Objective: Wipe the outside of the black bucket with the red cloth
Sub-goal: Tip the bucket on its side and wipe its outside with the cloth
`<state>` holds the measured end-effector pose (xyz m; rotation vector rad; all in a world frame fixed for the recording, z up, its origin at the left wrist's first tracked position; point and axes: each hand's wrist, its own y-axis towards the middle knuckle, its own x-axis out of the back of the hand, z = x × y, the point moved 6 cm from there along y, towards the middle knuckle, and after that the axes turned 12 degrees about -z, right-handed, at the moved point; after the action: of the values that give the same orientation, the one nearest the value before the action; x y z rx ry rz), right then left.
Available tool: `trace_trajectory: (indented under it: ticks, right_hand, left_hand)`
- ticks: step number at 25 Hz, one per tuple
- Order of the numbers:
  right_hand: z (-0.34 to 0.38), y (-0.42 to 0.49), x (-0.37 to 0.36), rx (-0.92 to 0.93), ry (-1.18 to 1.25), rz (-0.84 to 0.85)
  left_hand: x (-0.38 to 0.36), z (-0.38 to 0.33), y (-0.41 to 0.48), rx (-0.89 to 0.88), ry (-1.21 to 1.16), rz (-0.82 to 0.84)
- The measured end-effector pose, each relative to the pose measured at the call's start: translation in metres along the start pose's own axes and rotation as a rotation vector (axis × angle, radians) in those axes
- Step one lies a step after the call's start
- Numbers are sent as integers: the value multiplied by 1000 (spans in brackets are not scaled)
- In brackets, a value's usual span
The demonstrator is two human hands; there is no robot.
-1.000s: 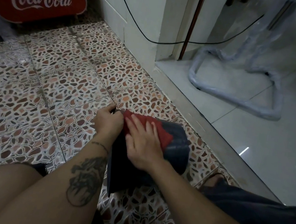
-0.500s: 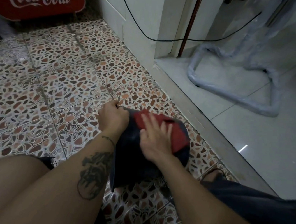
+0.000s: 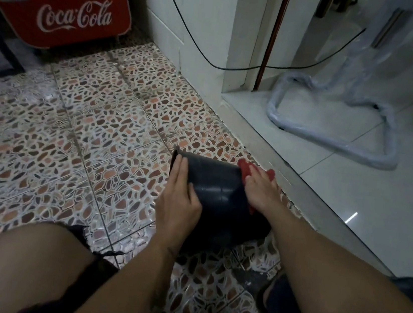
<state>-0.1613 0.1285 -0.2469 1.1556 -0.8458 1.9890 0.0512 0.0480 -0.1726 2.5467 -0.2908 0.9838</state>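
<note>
wiping underway: bucket (image 3: 215, 183) lies sideways on the floor (image 3: 97, 142). our left hand (image 3: 181, 200) steadies it, fingers straight; our right hand (image 3: 261, 190), fingers flat, presses cloth (image 3: 244, 168) on its right wall. next move calls for rotating it.

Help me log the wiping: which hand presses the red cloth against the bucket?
The right hand, flat on the red cloth; the left hand rests on the black bucket directly, no cloth under it.

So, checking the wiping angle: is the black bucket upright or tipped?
Tipped on its side: the black bucket has its curved wall up, left hand on one end, right hand pressing the red cloth on the other.
</note>
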Motion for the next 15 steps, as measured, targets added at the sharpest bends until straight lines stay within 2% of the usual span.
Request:
trace_trajectory:
  ticks: [3, 7, 9, 10, 12, 14, 15]
  right_hand:
    - [20, -23, -3, 49, -34, -24]
    - [67, -108, -22, 458, 129, -75]
    - [44, -118, -26, 510, 138, -78]
    - [25, -112, -25, 465, 123, -82]
    - [-7, -90, -18, 257, 122, -105]
    - [-6, -64, -9, 56, 157, -110]
    - [10, -56, -5, 34, 178, -101]
  left_hand:
    - [-6, 10, 3, 7, -49, -46]
    - [-21, 17, 48, 181, -142, -16]
    - [-25, 14, 65, 268, -123, 27]
    - [-26, 13, 72, 295, -106, 46]
    - [-26, 12, 79, 345, -86, 77]
    - [-28, 16, 81, 397, -117, 78]
    - [-30, 18, 82, 418, -126, 72]
